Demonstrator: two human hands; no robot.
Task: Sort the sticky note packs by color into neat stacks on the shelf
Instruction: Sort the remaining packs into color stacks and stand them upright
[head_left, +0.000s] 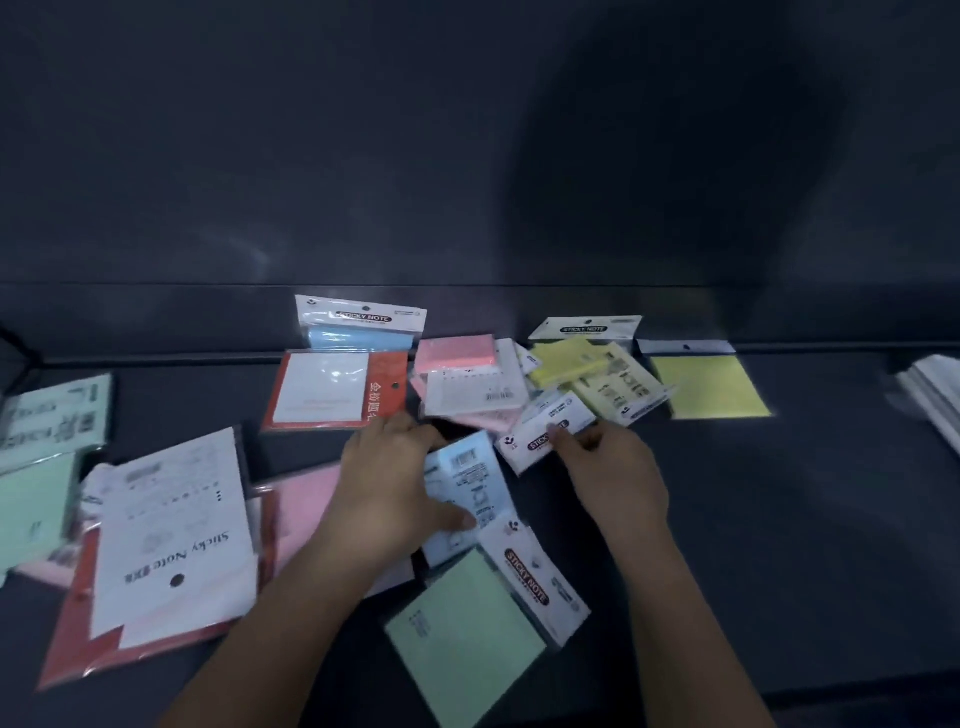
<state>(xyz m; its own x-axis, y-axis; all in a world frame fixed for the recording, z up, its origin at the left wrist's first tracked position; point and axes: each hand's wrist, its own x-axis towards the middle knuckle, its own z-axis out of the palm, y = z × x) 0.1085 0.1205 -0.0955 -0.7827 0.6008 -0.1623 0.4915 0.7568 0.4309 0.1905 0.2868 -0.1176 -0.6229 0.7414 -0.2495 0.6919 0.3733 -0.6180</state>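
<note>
Dark shelf (779, 519) against a dark back wall (363, 156), strewn with sticky note packs. At centre, the left hand (395, 488) grips a light-blue pack (470, 478), thumb across its face, fingers curled at its far edge; just beside it at 2 o'clock, the right hand (613, 473) pinches the printed header of a white-header pack (545, 436), whose note colour is hidden. At 6 o'clock lies a green pack (462, 639), touching the light-blue one; at 12 o'clock, a heap of pink packs (457, 353); at 11 o'clock, a second blue pack (358, 332) leans on the wall behind a red-backed pack (332, 389); at 1 o'clock, a yellow heap (597, 374), with a flat yellow pack (709, 387) beside it; at 8 o'clock, a large red-and-white pack (171, 545); at 9 o'clock, green packs at the edge (36, 499).
</note>
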